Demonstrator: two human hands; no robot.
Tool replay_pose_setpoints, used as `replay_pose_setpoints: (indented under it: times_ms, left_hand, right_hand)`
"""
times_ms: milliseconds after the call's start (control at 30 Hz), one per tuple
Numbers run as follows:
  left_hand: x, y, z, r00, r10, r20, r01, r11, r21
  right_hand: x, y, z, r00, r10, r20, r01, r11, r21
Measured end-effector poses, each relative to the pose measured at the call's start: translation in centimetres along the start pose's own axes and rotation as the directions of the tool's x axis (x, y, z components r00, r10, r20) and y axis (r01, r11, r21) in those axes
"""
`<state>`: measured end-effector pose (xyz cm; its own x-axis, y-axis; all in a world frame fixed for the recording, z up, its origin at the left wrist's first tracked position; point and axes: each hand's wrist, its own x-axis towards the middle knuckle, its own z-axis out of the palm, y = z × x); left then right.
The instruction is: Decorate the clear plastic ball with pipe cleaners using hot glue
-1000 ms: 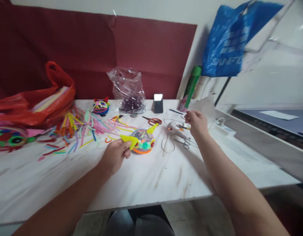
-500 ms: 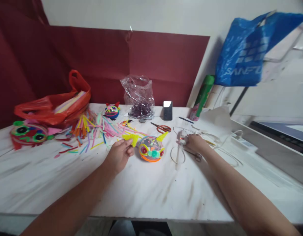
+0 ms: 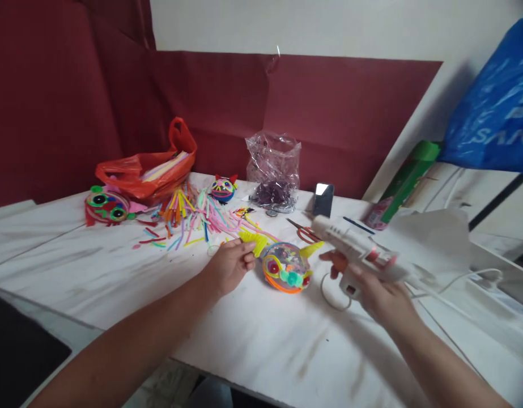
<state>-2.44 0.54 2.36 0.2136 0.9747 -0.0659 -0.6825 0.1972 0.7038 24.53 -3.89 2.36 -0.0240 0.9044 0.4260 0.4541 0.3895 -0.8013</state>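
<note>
Between the thumb and fingers of my left hand [image 3: 232, 265] is a yellow ridged piece [image 3: 255, 242]. Just right of it, a clear round ornament [image 3: 286, 265] rests on the table, with red eyes, a green nose, an orange band and one yellow horn. My right hand [image 3: 374, 286] is wrapped round the handle of a white glue gun [image 3: 358, 246], raised above the table with its nozzle pointing up and left. A red light shows on its body. Behind the nozzle lie red-handled scissors [image 3: 306, 232], partly hidden.
Colourful pipe cleaners [image 3: 205, 212], a red bag [image 3: 146, 173] and two decorated balls [image 3: 110, 205] [image 3: 223, 188] stand at the left and back. Further right are a clear bag [image 3: 273, 173], a phone [image 3: 323, 199], a pen [image 3: 358, 225] and a green package [image 3: 408, 184]. The gun's cable trails right.
My right hand has lifted the glue gun off the table. The camera view has turned, so the scene sits further right. My left hand still pinches the yellow piece.
</note>
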Motion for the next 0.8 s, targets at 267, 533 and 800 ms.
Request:
replay_pose_setpoints:
  times_ms: [267, 533, 800]
  left_hand:
    - [-0.2, 0.2, 0.1, 1.0, 0.001, -0.008, -0.001, 1.0, 0.002]
    - [-0.1, 0.1, -0.1, 1.0, 0.001, -0.005, -0.001, 1.0, -0.018]
    - [-0.1, 0.0, -0.1, 0.999, -0.004, 0.04, 0.005, 1.0, -0.024]
  right_hand:
    - [-2.0, -1.4, 3.4, 0.942, -0.238, 0.235, 0.274, 0.952, -0.133]
    - [-2.0, -1.6, 3.6, 0.934, -0.284, 0.218, 0.327, 0.924, -0.197]
    - [-2.0, -2.1, 3.6, 0.914, -0.34, 0.22, 0.388, 0.892, -0.232]
